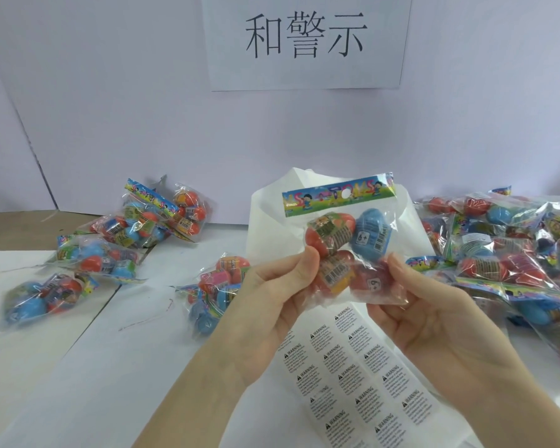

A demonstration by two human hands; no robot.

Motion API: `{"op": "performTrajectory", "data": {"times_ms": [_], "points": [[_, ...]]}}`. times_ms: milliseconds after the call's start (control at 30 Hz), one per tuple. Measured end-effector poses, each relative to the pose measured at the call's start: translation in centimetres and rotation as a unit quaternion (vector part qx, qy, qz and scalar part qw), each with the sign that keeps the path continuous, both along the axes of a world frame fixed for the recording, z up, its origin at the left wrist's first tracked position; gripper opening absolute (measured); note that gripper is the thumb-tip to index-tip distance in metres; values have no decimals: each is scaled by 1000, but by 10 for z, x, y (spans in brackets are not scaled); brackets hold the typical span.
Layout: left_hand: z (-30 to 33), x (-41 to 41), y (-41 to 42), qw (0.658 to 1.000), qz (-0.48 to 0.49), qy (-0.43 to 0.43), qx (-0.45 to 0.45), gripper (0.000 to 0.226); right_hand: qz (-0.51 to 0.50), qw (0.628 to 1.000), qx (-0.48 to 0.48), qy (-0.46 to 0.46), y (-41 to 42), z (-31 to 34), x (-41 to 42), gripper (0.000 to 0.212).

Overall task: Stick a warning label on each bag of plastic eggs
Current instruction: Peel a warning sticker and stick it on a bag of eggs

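Note:
A clear bag of plastic eggs (pixel 349 240) with a colourful header card is held upright above the table; it holds red and blue eggs. My left hand (pixel 272 305) pinches its lower left side with thumb and fingers. My right hand (pixel 427 315) pinches its lower right corner. Under my hands lies a sheet of warning labels (pixel 346 373) in rows of black print on white backing.
Several bags of eggs lie scattered at the left (pixel 88 253) and one near the centre (pixel 217 286). A big heap of bags (pixel 511 253) fills the right side. White paper (pixel 272 215) stands behind the held bag. A wall sign (pixel 307 37) hangs above.

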State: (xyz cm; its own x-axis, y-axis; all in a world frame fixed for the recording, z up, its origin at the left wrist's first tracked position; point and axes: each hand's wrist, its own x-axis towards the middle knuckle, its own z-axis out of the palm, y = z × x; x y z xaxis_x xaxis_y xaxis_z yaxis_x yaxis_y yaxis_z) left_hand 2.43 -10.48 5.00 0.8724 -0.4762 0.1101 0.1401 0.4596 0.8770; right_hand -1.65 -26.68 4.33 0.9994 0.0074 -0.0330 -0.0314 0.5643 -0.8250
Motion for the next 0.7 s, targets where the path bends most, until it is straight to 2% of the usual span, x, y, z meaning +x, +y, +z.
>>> {"op": "performTrajectory", "data": {"times_ms": [167,300,367,467,533,700], "points": [[2,1,1,999,40,12,17,27,8,1000,-10,2,-1,-1,0,47],[-1,2,0,996,75,-5,41,26,4,1000,-30,5,0,-3,0,71],[-4,3,0,992,102,-30,63,28,-8,999,-53,2,2,-2,0,70],[-7,4,-2,984,131,-67,96,33,-32,996,-81,-7,2,-2,-1,38],[-7,5,-1,988,107,-58,92,35,-42,996,-84,-13,2,-1,-2,26],[-5,8,2,999,1,-1,50,32,-69,997,-46,3,2,2,-1,22]]}}
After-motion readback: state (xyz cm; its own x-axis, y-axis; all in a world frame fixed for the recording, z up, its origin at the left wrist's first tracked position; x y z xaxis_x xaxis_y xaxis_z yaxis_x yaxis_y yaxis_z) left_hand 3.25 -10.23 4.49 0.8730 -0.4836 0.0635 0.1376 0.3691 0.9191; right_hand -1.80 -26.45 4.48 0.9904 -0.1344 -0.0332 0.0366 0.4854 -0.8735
